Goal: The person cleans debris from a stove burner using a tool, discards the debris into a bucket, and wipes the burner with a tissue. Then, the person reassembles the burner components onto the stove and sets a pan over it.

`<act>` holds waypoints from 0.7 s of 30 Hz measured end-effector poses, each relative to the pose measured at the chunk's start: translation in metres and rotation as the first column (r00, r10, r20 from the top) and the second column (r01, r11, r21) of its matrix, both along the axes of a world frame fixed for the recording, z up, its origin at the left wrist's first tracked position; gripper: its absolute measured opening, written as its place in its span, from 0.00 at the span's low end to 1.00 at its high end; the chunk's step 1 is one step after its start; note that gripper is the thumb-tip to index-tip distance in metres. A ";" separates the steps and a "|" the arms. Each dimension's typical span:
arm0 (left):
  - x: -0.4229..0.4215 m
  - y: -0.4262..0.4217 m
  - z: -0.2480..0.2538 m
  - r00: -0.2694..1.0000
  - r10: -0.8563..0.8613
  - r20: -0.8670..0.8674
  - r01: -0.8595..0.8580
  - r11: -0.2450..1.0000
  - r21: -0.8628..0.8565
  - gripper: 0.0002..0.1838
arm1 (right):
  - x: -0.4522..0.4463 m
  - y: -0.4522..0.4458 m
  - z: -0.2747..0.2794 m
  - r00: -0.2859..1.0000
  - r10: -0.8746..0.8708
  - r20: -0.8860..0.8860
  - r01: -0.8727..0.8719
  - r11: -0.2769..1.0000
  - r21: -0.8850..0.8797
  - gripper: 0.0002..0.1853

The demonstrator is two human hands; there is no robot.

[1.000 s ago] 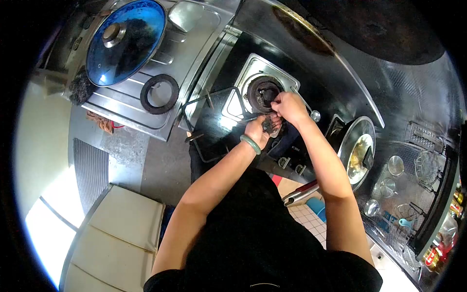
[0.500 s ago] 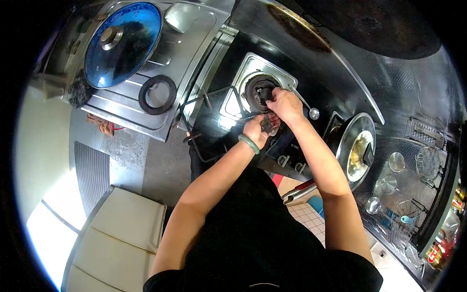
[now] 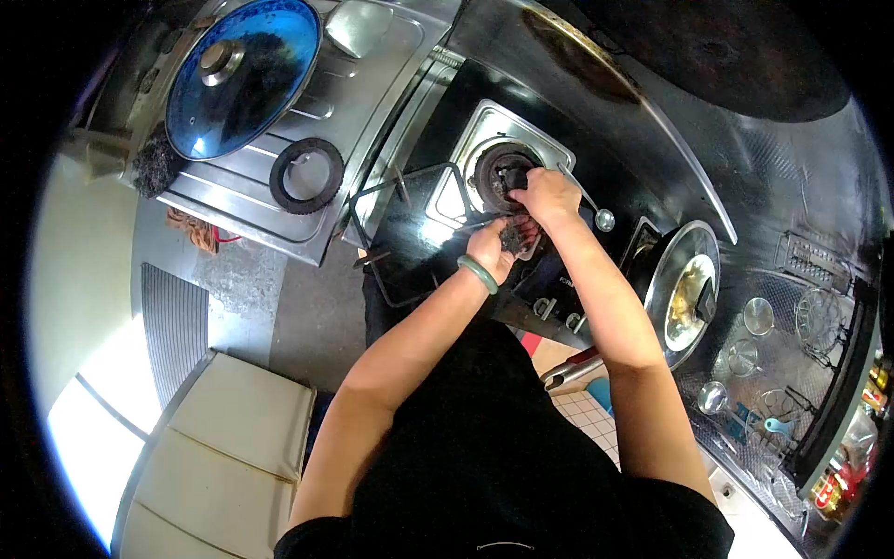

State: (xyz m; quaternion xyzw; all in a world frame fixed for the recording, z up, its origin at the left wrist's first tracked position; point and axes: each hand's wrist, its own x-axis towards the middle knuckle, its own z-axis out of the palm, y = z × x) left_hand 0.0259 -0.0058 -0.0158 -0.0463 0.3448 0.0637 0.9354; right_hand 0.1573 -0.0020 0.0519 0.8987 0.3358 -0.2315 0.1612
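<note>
My left hand [image 3: 495, 247], with a green bangle at the wrist, is wrapped round a dark, tangled scouring pad [image 3: 511, 238] just below the burner. My right hand [image 3: 547, 194] is at the right edge of the round dark burner [image 3: 506, 175], its fingers pinched on a small dark piece over the burner's middle. That piece is mostly hidden by the fingers. Around the burner lies a square metal drip tray [image 3: 482, 126]. A black wire pan support [image 3: 358, 224] rests on the black stove top, left of my left hand.
On the steel drainboard [image 3: 244, 194] at the left are a blue glass lid [image 3: 270, 88], a dark ring [image 3: 277, 177] and another scouring pad [image 3: 156, 166]. A ladle [image 3: 604, 220] lies right of the burner. Farther right stands a lidded pan [image 3: 658, 303]; its handle [image 3: 573, 368] points toward my body.
My right hand has moved slightly up and left, from the burner's lower right edge toward its middle. The left hand stays nearly in place with the scouring pad.
</note>
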 end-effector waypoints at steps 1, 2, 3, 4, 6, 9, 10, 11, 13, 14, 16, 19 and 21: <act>0.000 0.000 -0.001 1.000 0.009 0.001 -0.009 1.000 -0.007 0.18 | 0.002 0.001 0.000 1.000 -0.006 -0.019 0.006 1.000 -0.009 0.23; 0.001 0.000 -0.001 1.000 0.008 -0.014 -0.008 1.000 -0.012 0.17 | 0.006 0.002 0.001 0.999 -0.012 -0.038 0.011 1.000 -0.018 0.22; 0.002 0.001 0.000 1.000 0.005 -0.030 -0.005 1.000 -0.018 0.17 | 0.008 0.003 0.001 0.998 -0.019 -0.057 0.018 0.999 -0.028 0.22; 0.002 0.002 0.001 0.999 0.000 -0.046 -0.001 1.000 -0.024 0.17 | 0.009 0.004 0.001 0.997 -0.029 -0.074 0.026 0.999 -0.037 0.21; 0.002 0.003 0.004 0.999 -0.005 -0.043 0.004 1.000 -0.005 0.17 | 0.011 0.006 0.001 0.993 -0.049 -0.108 0.043 0.997 -0.056 0.19; 0.003 0.004 0.005 0.999 -0.008 -0.034 0.008 1.000 0.011 0.17 | 0.007 0.002 0.005 0.991 -0.045 -0.130 0.047 0.999 0.013 0.18; 0.003 0.003 0.005 0.999 -0.009 -0.031 0.010 1.000 0.014 0.17 | 0.005 -0.001 0.006 0.989 -0.050 -0.139 0.055 0.998 0.031 0.18; 0.003 0.003 0.005 0.999 -0.015 -0.032 0.016 1.000 0.014 0.17 | 0.004 -0.004 0.007 0.987 -0.056 -0.148 0.064 0.997 0.049 0.17; 0.003 0.003 0.007 0.999 -0.025 -0.034 0.025 1.000 0.015 0.17 | 0.000 -0.013 0.015 0.980 -0.061 -0.189 0.085 0.989 0.119 0.17; 0.003 0.002 0.003 0.998 -0.015 -0.058 0.016 1.000 0.021 0.17 | -0.005 -0.019 0.024 0.973 -0.062 -0.222 0.101 0.980 0.170 0.17; 0.005 -0.004 -0.007 0.995 0.003 -0.101 0.000 1.000 0.031 0.17 | -0.018 -0.035 0.035 0.956 -0.002 -0.294 0.070 0.973 0.219 0.18; 0.004 -0.001 0.000 0.994 -0.072 -0.085 0.078 0.994 0.079 0.17 | -0.029 -0.048 0.046 0.964 0.103 -0.246 -0.030 0.958 0.284 0.17; 0.003 0.001 0.005 0.995 -0.062 -0.076 0.065 0.997 0.042 0.17 | -0.017 -0.047 0.037 0.969 0.009 -0.247 0.094 0.912 0.399 0.16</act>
